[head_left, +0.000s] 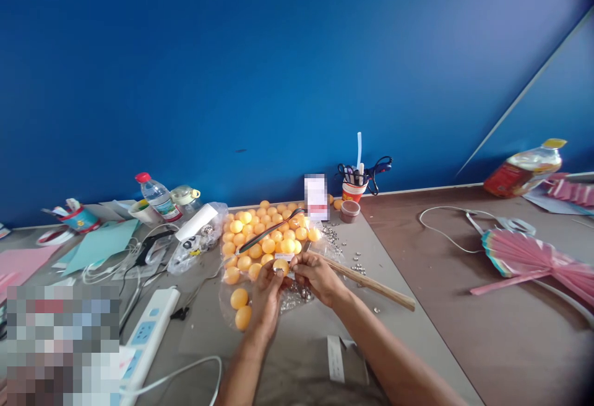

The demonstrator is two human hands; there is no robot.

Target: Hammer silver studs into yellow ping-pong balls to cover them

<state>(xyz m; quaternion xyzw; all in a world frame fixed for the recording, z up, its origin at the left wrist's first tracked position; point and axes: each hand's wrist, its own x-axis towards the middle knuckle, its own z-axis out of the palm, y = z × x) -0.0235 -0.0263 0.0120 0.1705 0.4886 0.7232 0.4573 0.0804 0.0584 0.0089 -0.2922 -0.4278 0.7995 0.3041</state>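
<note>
left hand [266, 293]: raised a little over the desk [195, 338], fingers curled round one orange ball [281, 265], pretty clearly gripping it
right hand [318, 275]: right up beside the ball, thumb and fingertips bunched together; can't tell whether pinching something tiny
ball: up in front of the chest, between both hands, a shiny spot showing on the near side
ball pile [268, 246]: in a clear bag just behind the hands, with a dark rod [260, 237] lying slantwise on top
front balls [239, 298]: two of these, off to the left of the left hand, on or in clear plastic, can't tell which
metal bits [357, 268]: scattered to the right, plus a bunch more under the hands
wooden stick [371, 283]: slanting out from behind the right hand
back edge: red-orange cup [355, 192] crammed with odds and ends, small tub [349, 211] just in front
left side: power strip [149, 328], water bottle [160, 198] farther back
right side: pink fan [515, 254], opened out on the brown part
</note>
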